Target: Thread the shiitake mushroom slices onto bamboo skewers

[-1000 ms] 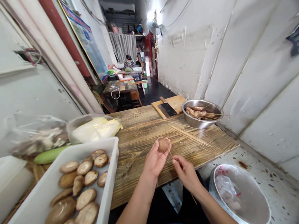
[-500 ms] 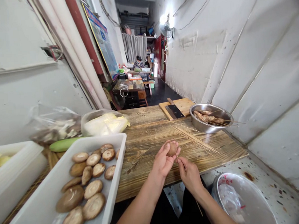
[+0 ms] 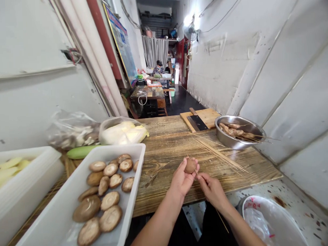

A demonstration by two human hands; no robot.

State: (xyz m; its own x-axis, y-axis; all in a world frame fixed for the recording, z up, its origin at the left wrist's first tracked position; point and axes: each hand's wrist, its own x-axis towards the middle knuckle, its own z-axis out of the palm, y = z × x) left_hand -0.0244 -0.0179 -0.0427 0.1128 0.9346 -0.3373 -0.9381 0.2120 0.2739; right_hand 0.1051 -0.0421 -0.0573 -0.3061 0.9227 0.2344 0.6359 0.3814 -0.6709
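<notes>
My left hand point(image 3: 180, 181) is closed around a brown mushroom cap point(image 3: 190, 166), held just above the table's near side. My right hand point(image 3: 214, 190) pinches a thin wooden skewer point(image 3: 222, 222) beside it. The skewer's front part runs into the cap's near edge, and a thin tip shows at its far edge. Its long rear end sticks out below my right wrist. To the left, a white plastic tray point(image 3: 136, 181) holds several loose mushrooms point(image 3: 110, 200). Bare skewers point(image 3: 221, 153) lie in a loose pile on the wooden table point(image 3: 157, 180), beyond my right hand.
A steel bowl point(image 3: 233, 145) with skewered mushrooms stands at the right. Behind are a cutting board point(image 3: 210, 117) and cleaver point(image 3: 197, 122). A bag of pale yellow food point(image 3: 123, 132) and a green vegetable point(image 3: 81, 152) lie left. A lined bin point(image 3: 277, 219) stands lower right. Someone sits far back.
The view has swung slightly left, so everything sits further right in the picture. Both hands keep their hold on the mushroom and the skewer, with only small finger movement.
</notes>
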